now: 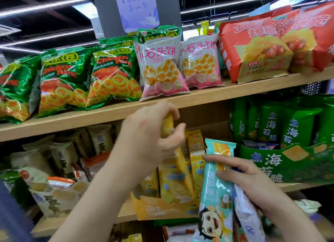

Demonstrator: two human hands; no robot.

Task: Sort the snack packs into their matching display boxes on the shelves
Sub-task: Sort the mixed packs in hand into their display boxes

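My left hand (150,133) is closed around the top of a yellow snack pack (168,126), held above the yellow display box (162,208) on the middle shelf. That box holds several matching yellow packs (196,158) standing upright. My right hand (247,180) grips a light blue snack pack (216,193) with a cartoon child's face, plus a white pack (246,214) behind it, just right of the yellow box.
A green seaweed-crisp display box (289,164) stands to the right on the same shelf, a beige box (57,198) of white packs to the left. The upper shelf (198,97) carries green chicken-ring bags (112,77), pink-white bags (160,66) and red chip bags (256,50).
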